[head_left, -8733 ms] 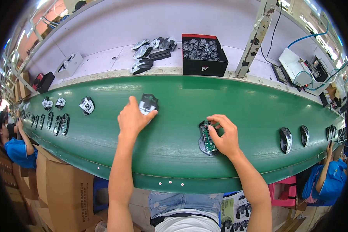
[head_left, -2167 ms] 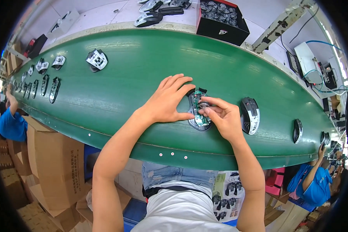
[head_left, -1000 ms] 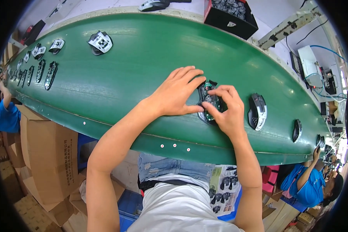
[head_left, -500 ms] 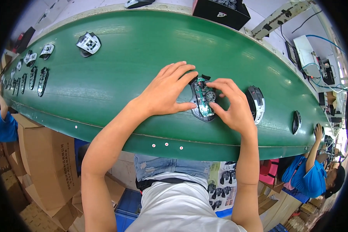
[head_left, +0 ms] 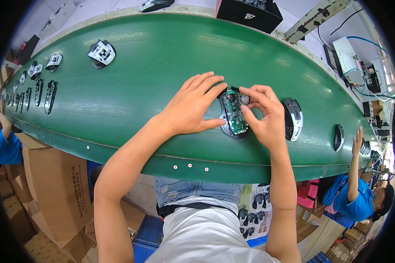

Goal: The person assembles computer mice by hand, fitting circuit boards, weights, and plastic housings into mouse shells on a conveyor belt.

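A mouse base with a green circuit board on it lies on the green belt in front of me. My left hand holds the base at its left side, thumb and index fingertip on its edge; the other fingers are stretched out. Between the thumb and fingers of my right hand is a dark scroll wheel, pinched at the board's upper right. Fingers partly cover the wheel. To the right of that hand sits a black and white mouse shell.
The green belt curves across the view. Several mouse shells and bases, among them a white shell and a dark base, lie on the left. A black box stands at the far edge. Co-workers in blue sit at both ends.
My right hand has shifted slightly up, and the scroll wheel, earlier over the board's middle, is now pinched in it at the upper right. More of the board shows. My left hand stays almost in place.
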### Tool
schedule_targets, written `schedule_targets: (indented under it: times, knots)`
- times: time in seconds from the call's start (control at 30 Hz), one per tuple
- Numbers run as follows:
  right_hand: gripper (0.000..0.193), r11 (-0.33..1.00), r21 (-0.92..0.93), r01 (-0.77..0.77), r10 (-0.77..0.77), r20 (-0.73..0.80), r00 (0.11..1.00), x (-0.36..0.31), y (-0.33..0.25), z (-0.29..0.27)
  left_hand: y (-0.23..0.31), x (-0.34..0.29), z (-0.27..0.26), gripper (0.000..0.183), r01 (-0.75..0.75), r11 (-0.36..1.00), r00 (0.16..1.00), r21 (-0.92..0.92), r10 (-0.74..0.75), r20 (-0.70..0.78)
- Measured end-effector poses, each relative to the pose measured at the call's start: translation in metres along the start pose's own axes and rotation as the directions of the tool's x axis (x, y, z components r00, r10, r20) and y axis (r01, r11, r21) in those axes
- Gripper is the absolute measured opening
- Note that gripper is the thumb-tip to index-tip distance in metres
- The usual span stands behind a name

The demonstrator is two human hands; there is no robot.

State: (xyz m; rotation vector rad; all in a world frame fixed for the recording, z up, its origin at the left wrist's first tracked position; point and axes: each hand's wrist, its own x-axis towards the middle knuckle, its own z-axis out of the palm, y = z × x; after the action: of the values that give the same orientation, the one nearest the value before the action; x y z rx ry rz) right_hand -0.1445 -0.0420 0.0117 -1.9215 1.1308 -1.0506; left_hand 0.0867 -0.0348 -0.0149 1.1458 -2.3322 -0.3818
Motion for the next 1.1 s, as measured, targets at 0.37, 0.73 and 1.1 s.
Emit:
schedule_targets:
  times: [0.37,0.73,1.1]
  knots:
    - [0.033,0.965,-0.230,0.125,-0.145,-0.073,0.987,0.003,-0.006,0.019,0.000,-0.003,0.004,0.078,-0.010,1.000,1.000,-0.018,0.010,-0.022]
    - [0.030,0.919,-0.320,0.228,-0.231,0.030,0.972,0.003,-0.005,0.016,0.002,-0.005,0.006,0.078,-0.009,1.000,1.000,-0.015,0.009,-0.001]
    - [0.028,0.938,-0.322,0.124,-0.097,0.098,0.990,0.007,-0.004,0.000,0.005,-0.006,0.011,0.076,-0.018,1.000,1.000,-0.009,0.018,-0.013]
